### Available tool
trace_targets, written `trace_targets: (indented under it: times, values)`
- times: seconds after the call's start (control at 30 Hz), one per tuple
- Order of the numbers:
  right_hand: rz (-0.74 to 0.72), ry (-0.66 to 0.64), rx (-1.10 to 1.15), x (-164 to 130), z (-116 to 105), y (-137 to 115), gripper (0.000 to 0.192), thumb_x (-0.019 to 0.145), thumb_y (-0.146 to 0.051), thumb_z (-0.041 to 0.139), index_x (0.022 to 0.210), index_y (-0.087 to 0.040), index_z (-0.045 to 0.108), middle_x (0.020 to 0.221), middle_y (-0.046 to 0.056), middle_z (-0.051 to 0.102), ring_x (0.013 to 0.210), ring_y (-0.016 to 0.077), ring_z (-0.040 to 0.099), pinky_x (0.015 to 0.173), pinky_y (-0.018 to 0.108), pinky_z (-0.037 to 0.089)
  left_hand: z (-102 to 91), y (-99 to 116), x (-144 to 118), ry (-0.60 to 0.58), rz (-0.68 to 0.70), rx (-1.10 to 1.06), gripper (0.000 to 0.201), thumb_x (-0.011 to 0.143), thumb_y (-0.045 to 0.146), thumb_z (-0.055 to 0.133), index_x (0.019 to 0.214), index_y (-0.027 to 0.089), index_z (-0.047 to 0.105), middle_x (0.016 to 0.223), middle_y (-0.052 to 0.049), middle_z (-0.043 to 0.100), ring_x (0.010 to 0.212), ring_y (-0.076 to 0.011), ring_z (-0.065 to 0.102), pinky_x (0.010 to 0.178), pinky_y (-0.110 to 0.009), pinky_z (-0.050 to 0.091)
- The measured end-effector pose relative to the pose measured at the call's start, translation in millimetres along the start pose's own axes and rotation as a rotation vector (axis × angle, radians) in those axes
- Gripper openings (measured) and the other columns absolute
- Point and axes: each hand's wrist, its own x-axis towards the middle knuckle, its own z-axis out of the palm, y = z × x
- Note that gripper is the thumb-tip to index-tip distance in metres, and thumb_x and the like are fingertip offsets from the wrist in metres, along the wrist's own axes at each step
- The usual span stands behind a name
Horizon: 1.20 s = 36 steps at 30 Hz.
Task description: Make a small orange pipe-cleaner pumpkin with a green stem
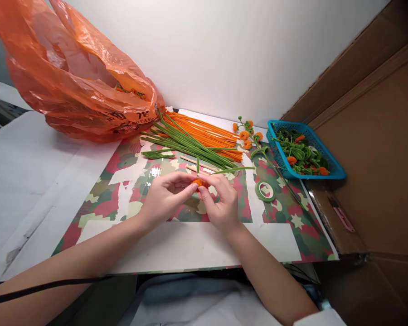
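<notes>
Between both hands is a small orange pipe-cleaner flower (200, 183) with a green stem (197, 165) standing up behind it. My left hand (168, 192) pinches its left side with thumb and fingers. On the other side, my right hand (221, 199) is closed on the same flower, thumb in front. Just beyond the hands lie green pipe cleaners (193, 147) in a bundle, with orange pipe cleaners (204, 129) spread behind them. Two thin wooden sticks (199, 164) rest close to the fingertips. A roll of green tape (265, 191) lies right of my right hand.
At the back left stands a large orange plastic bag (88, 99). A finished flower stem (275, 167) with several orange blooms lies at the right, beside a blue basket (336, 172) of green and orange pieces. A cardboard wall (377, 127) bounds the right; a utility knife (342, 215) lies near it.
</notes>
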Motion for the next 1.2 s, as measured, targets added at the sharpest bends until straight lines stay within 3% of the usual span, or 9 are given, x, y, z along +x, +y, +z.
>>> trace_targets:
  times: [0.17, 0.37, 0.53, 0.8, 0.93, 1.2]
  values:
    - [-0.071, -0.019, -0.040, 0, 0, 3, 0.017, 0.093, -0.016, 0.052, 0.100, -0.022, 0.065, 0.089, 0.006, 0.065, 0.085, 0.0182, 0.062, 0.074, 0.033, 0.052, -3.5, -5, 5, -0.080, -0.114, -0.010, 0.028, 0.076, 0.045, 0.075, 0.078, 0.017, 0.075, 0.074, -0.005, 0.075, 0.067, -0.0191, 0.070, 0.060, -0.027, 0.060]
    - [-0.099, -0.052, -0.129, -3, 3, 7, 0.016, 0.094, -0.016, 0.047, 0.098, -0.020, 0.061, 0.090, 0.007, 0.063, 0.087, 0.0199, 0.060, 0.075, 0.034, 0.051, -5.3, -4, 4, -0.095, -0.121, 0.013, 0.029, 0.075, 0.046, 0.076, 0.075, 0.017, 0.075, 0.074, -0.005, 0.075, 0.066, -0.0185, 0.069, 0.061, -0.027, 0.060]
    - [-0.072, -0.069, -0.157, -4, 4, 10, 0.016, 0.095, -0.017, 0.044, 0.097, -0.020, 0.059, 0.090, 0.008, 0.062, 0.087, 0.0199, 0.058, 0.076, 0.034, 0.050, -6.8, -5, 6, -0.122, -0.178, 0.019, 0.031, 0.074, 0.048, 0.076, 0.076, 0.018, 0.076, 0.078, -0.006, 0.076, 0.071, -0.0199, 0.070, 0.065, -0.028, 0.060]
    - [-0.093, -0.052, -0.161, -3, 3, 10, 0.016, 0.096, -0.015, 0.043, 0.095, -0.019, 0.058, 0.089, 0.008, 0.061, 0.085, 0.0191, 0.057, 0.076, 0.033, 0.050, -7.8, -12, 8, -0.166, -0.383, -0.145, 0.036, 0.073, 0.048, 0.078, 0.090, 0.017, 0.078, 0.092, -0.010, 0.077, 0.086, -0.0239, 0.072, 0.080, -0.038, 0.061]
    - [-0.081, -0.058, -0.155, -3, 3, 11, 0.017, 0.096, -0.015, 0.042, 0.095, -0.019, 0.059, 0.089, 0.008, 0.060, 0.085, 0.0191, 0.057, 0.075, 0.033, 0.050, -6.4, -11, 6, -0.173, -0.361, -0.112, 0.034, 0.073, 0.049, 0.077, 0.087, 0.018, 0.078, 0.085, -0.008, 0.077, 0.083, -0.0221, 0.072, 0.081, -0.036, 0.060]
    - [-0.060, -0.134, -0.162, -2, 1, 11, 0.022, 0.098, -0.019, 0.042, 0.094, -0.020, 0.064, 0.087, 0.007, 0.058, 0.082, 0.0180, 0.054, 0.075, 0.031, 0.050, -6.1, -9, 4, -0.116, -0.306, -0.044, 0.033, 0.068, 0.050, 0.081, 0.078, 0.019, 0.078, 0.079, -0.006, 0.077, 0.069, -0.0183, 0.069, 0.066, -0.029, 0.059]
